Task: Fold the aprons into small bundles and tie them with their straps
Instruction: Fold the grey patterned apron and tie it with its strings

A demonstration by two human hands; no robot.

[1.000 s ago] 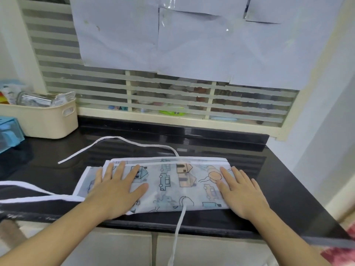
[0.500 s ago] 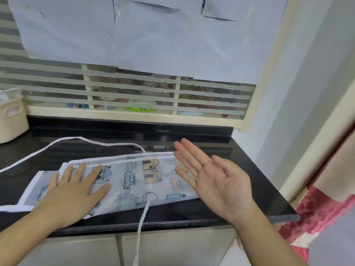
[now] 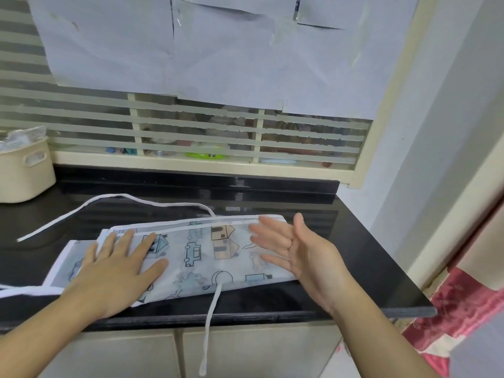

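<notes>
A pale printed apron (image 3: 201, 257), folded into a long flat strip, lies on the black countertop (image 3: 354, 268). My left hand (image 3: 114, 271) presses flat on its left part with fingers spread. My right hand (image 3: 300, 252) is turned on its edge at the strip's right end, fingers straight, palm facing left; whether it touches the fabric I cannot tell. One white strap (image 3: 210, 326) hangs over the counter's front edge. Another strap (image 3: 109, 203) loops across the counter behind the apron. A third strap (image 3: 30, 291) runs off to the left.
A cream plastic basket (image 3: 24, 173) with packets stands at the back left. A louvred window partly covered with paper sheets (image 3: 218, 55) rises behind the counter. A wall (image 3: 436, 132) closes the right side, with a red cloth (image 3: 463, 304) below it. Cabinet doors (image 3: 245, 353) lie under the counter.
My right hand lifted off the apron's right end and turned from palm down to edge-on beside it. My left hand stayed pressed on the apron. The camera view swung right, then partly back.
</notes>
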